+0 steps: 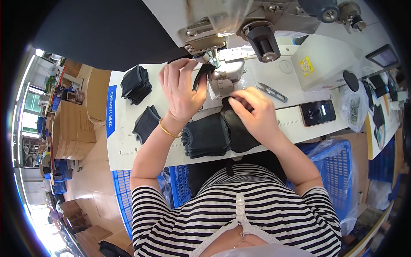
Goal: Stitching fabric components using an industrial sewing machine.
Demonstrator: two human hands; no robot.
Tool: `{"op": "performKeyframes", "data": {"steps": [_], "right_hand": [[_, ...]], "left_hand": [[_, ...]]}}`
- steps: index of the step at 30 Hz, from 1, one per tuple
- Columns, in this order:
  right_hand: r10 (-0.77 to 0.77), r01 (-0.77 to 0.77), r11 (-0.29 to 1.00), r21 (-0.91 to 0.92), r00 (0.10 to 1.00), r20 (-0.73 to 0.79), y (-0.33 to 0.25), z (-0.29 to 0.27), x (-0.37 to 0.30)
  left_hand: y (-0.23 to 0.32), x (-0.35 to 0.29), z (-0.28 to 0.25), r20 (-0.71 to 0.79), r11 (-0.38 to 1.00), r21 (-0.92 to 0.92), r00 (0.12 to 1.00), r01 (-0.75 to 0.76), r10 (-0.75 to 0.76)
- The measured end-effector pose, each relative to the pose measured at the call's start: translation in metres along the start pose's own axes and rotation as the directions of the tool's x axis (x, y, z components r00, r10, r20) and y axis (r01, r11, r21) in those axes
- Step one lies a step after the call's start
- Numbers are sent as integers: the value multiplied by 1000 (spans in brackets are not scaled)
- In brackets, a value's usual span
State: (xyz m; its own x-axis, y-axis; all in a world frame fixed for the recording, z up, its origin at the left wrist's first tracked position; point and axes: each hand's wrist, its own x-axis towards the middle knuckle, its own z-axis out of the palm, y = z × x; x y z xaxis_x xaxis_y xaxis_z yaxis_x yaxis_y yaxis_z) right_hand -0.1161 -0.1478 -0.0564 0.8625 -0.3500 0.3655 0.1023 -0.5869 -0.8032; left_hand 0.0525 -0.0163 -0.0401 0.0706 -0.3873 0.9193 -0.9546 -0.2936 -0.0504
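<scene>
My left hand [182, 90] pinches a black fabric piece [201, 75] and holds it up to the needle area of a white sewing machine [227, 79]. A gold bangle sits on that wrist. My right hand [252, 112] grips the lower part of the same black fabric [237, 130], which hangs over the table's front edge. Between my forearms lies a stack of folded black pieces [205, 137].
More black pieces lie on the white table [124, 145]: a pile [136, 85] at the far left and one [146, 123] nearer. Thread snips [272, 92] and a phone [317, 112] lie to the right. Blue crates [338, 171] stand below; cardboard boxes [72, 128] on the left.
</scene>
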Motion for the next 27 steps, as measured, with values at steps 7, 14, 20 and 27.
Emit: {"op": "performKeyframes", "data": {"steps": [7, 14, 20, 27], "right_hand": [[-16, -19, 896, -443, 997, -75, 51, 9, -40], [-149, 83, 857, -508, 985, -92, 49, 13, -44], [-107, 13, 865, -502, 981, -159, 49, 13, -43], [-195, 69, 849, -524, 963, -189, 49, 13, -49]], "left_hand": [[-11, -12, -3, 139, 967, -74, 963, 243, -232], [-76, -86, -129, 325, 923, 362, 911, 128, -254], [-30, -85, -150, 563, 952, 96, 773, 289, -292], [60, -80, -58, 629, 845, -55, 676, 532, -385]]}}
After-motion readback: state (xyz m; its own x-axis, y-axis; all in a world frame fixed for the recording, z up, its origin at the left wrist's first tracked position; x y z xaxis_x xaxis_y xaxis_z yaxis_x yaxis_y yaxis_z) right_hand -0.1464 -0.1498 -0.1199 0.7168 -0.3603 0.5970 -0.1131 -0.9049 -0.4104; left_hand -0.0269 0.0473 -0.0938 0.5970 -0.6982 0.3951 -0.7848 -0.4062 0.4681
